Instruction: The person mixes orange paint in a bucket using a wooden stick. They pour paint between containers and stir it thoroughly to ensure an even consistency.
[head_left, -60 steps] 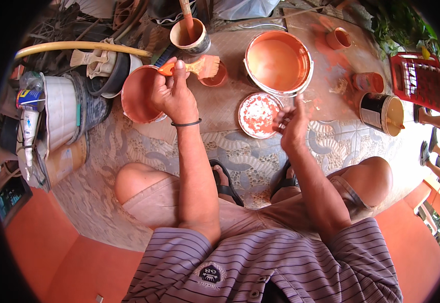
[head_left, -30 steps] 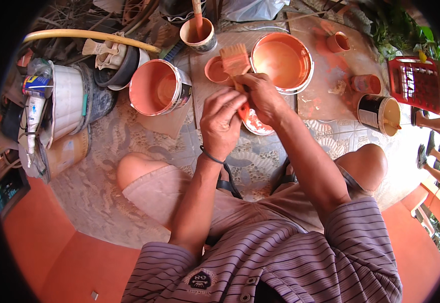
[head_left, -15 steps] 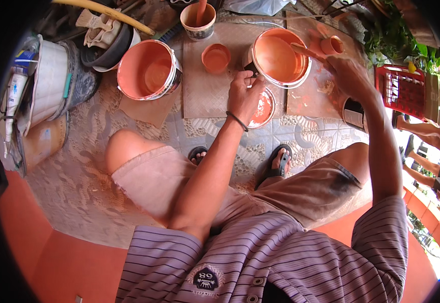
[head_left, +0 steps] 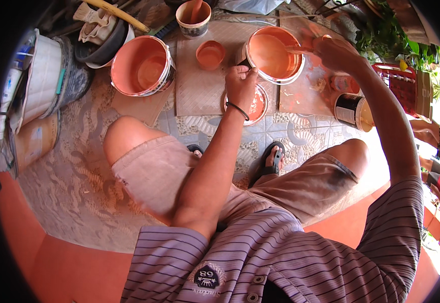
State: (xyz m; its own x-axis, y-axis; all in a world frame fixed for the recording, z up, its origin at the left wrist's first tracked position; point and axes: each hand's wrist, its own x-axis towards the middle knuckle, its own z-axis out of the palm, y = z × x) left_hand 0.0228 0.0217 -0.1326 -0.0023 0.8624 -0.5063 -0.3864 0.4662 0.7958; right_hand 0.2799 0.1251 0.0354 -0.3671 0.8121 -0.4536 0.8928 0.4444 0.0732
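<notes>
While the right hand (head_left: 333, 53) clamps a flat, paint-stained brush (head_left: 299, 49) over a round white plastic bucket (head_left: 275, 33) of orange paint (head_left: 266, 56) to its left, the left hand (head_left: 241, 86) curls beside the bucket's rim, its grip unclear.

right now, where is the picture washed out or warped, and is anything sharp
Head view: glare whitens the floor beyond the right knee; fisheye distortion bends the base of the orange wall; the central paint bucket looks fairly sharp.

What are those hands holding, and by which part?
The right hand holds a paintbrush by its handle; whether the left hand grips the paint bucket cannot be told.
</notes>
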